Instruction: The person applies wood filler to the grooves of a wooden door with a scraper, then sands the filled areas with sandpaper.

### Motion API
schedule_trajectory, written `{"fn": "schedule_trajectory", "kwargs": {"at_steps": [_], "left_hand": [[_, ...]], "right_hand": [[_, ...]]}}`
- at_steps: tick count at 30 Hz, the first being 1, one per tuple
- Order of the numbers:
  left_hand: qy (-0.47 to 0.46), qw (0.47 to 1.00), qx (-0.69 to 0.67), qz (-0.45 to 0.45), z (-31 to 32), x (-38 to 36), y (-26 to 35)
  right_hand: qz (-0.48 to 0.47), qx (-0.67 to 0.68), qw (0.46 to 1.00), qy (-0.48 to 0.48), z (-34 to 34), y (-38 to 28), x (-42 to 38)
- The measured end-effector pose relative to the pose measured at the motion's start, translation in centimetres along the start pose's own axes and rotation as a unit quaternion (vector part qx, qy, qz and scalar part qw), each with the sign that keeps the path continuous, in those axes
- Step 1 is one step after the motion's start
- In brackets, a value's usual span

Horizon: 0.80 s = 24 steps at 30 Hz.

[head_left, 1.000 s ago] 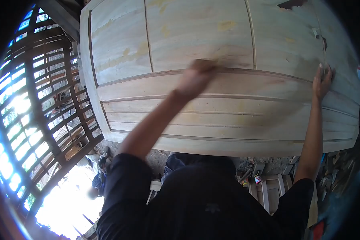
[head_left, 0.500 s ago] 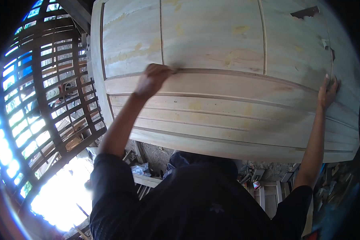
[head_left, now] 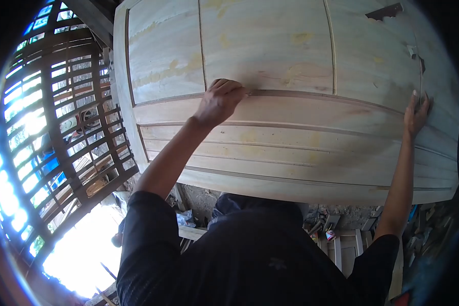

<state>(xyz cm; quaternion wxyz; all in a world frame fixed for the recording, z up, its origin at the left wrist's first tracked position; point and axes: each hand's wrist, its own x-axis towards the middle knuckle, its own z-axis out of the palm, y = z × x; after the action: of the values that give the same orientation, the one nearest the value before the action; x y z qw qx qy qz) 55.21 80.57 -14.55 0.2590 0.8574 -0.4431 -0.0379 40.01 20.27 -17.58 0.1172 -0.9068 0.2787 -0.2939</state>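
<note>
A large pale wooden panel door (head_left: 270, 56) with grooves and yellowish filler patches lies in front of me. My left hand (head_left: 222, 100) is closed at the long moulding groove (head_left: 290, 93) across the door. A small brownish edge shows at its fingertips, too little to tell what it is. Out at the door's right side, my right hand (head_left: 417, 113) rests on the surface with its fingers stretched. Just above it lie a small dark torn scrap (head_left: 422, 64) and a pale crumpled bit (head_left: 412, 51). A larger dark torn piece (head_left: 385, 12) lies at the upper right.
A slatted wooden lattice wall (head_left: 46, 109) stands on the left, with bright daylight through it. Below the door are clear plastic (head_left: 185, 218), a small can (head_left: 330, 235), a wooden frame (head_left: 359, 244) and scattered wood pieces on the ground.
My left hand has slid to the right along the groove, still closed. The right hand stays at about the same place on the door. The view has shifted slightly.
</note>
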Motion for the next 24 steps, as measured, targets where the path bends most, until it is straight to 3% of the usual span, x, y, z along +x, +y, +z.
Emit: {"fn": "schedule_trajectory", "kwargs": {"at_steps": [2,4,6,9,12,14,16,18,21,24], "left_hand": [[0.007,1.000,0.009,0.020,-0.4,-1.5,-2.1],[-0.034,0.994,0.108,0.013,-3.8,-4.9,-5.4],[-0.039,0.992,0.117,-0.041,-5.7,-7.2,-7.1],[-0.012,0.998,0.058,0.012,-1.8,-2.8,-3.2],[0.003,0.994,-0.037,0.107,5.1,6.3,4.2],[-0.032,0.995,-0.039,0.091,6.3,8.6,6.5],[-0.016,0.997,-0.001,0.076,4.0,5.3,3.6],[-0.075,0.994,0.066,0.034,0.2,0.7,-0.8],[-0.059,0.997,0.052,0.006,0.6,1.2,0.4],[-0.036,0.994,-0.054,0.090,7.8,8.7,6.4]], "right_hand": [[0.008,0.007,1.000,-0.002,0.1,0.1,-0.2],[0.013,0.014,1.000,-0.010,-0.2,-0.2,-0.1],[0.022,0.022,0.999,-0.015,-0.2,0.1,-0.3],[0.008,0.027,1.000,0.003,0.4,0.8,-0.1],[-0.018,-0.014,1.000,0.007,0.5,1.4,-0.5],[0.004,0.016,1.000,0.025,0.4,0.3,-0.5],[0.020,0.030,0.999,0.020,-0.2,-0.7,-0.5],[0.040,0.049,0.998,0.024,-0.2,-1.4,-0.4],[0.040,0.047,0.998,0.018,-0.4,-1.6,-0.5],[0.025,0.065,0.997,0.040,-0.2,-1.5,-0.5]]}}
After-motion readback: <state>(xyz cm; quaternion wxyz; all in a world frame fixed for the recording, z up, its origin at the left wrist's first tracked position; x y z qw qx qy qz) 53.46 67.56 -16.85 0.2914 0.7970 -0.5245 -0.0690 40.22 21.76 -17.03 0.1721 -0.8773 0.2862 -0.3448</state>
